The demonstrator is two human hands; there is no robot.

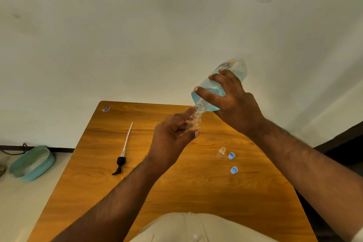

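Soft, warm indoor light falls evenly and a little dim, with no hard shadows. Only faint shading lies on the desk under the left grip. Pale reflections streak the blue-liquid bottle in the right grip. Wide-angle distortion bows the desk's edges. The clear vial below the right grip looks faint and soft.
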